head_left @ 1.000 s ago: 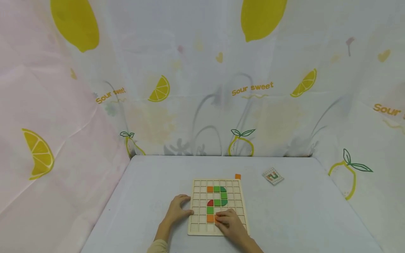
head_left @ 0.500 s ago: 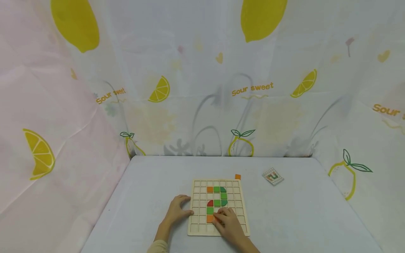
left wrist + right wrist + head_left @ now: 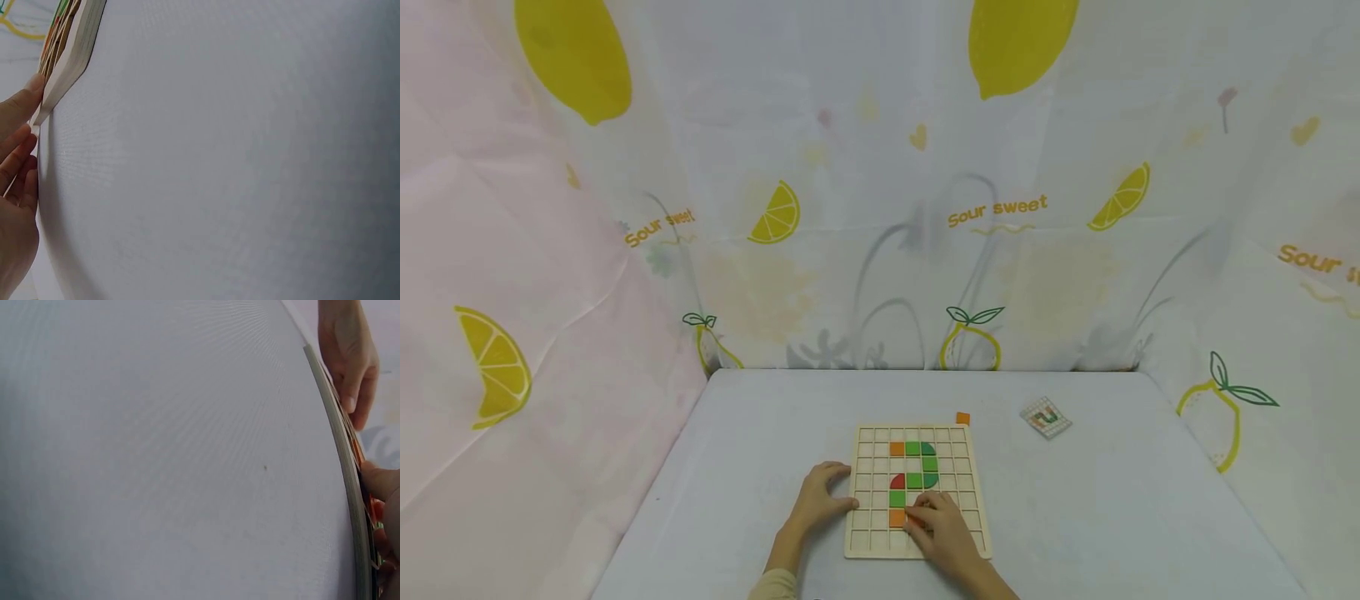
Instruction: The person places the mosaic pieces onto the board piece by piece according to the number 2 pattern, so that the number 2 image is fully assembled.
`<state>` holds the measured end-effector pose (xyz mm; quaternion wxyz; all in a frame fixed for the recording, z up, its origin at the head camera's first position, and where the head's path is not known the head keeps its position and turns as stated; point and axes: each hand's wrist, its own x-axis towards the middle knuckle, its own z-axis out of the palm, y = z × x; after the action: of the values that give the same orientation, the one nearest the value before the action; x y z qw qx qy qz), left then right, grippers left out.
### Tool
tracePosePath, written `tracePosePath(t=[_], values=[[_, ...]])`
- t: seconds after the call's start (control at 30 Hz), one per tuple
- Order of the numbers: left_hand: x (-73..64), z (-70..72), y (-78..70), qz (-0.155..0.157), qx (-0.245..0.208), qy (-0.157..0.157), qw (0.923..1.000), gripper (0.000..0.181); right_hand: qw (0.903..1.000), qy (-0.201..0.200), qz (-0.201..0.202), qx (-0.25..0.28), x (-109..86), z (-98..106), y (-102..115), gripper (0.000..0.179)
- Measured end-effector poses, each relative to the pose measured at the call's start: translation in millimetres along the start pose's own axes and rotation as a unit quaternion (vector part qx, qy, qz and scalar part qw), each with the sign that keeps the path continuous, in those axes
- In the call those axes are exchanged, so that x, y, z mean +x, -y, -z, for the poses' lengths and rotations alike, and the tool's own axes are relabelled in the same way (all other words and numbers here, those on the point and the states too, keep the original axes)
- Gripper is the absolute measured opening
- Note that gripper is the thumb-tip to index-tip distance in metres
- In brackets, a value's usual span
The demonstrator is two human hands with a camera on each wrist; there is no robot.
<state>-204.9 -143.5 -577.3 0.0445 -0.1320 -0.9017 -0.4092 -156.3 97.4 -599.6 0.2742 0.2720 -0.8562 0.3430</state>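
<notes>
A wooden grid board [image 3: 862,540] lies on the white table, with coloured tiles forming a curved path in its middle. My left hand [image 3: 817,498] rests against its left edge, thumb and fingers spread apart. In the left wrist view the thumb [image 3: 24,106] touches the board's rim. My right hand [image 3: 949,535] is over the lower part of the grid, its fingers pinching an orange tile [image 3: 916,520] that they mostly hide. Just left of that is another orange square [image 3: 897,518], below a green square [image 3: 897,499] and a red quarter-round tile [image 3: 898,482].
A loose orange tile [image 3: 962,418] lies at the board's far right corner. Further right on the table is a small pattern card [image 3: 1046,417] printed with a coloured path on a grid. Lemon-printed cloth [image 3: 865,275] hangs behind and along both sides.
My right hand has shifted slightly left with the orange tile, closer to the orange square in its cell, then barely moved. My left hand stays at the board's edge.
</notes>
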Motion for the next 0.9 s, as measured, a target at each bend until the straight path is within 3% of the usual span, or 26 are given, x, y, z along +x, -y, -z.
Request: tracePosePath(t=[0.33, 0.57, 0.9], values=[[-0.6, 0.4, 0.2, 0.003, -0.005, 0.006, 1.0, 0.054, 0.9986, 0.002, -0.047, 0.022, 0.4, -2, 2, 0.015], [-0.6, 0.3, -1.1, 0.003, 0.0, 0.006, 1.0, 0.054, 0.9986, 0.004, -0.046, 0.026, -0.1, -1, 1, 0.016], [0.0, -0.9, 0.9, 0.014, -0.01, 0.005, 0.9998, 0.055, 0.9976, -0.046, -0.052, 0.006, -4.6, -13, 1, 0.016]])
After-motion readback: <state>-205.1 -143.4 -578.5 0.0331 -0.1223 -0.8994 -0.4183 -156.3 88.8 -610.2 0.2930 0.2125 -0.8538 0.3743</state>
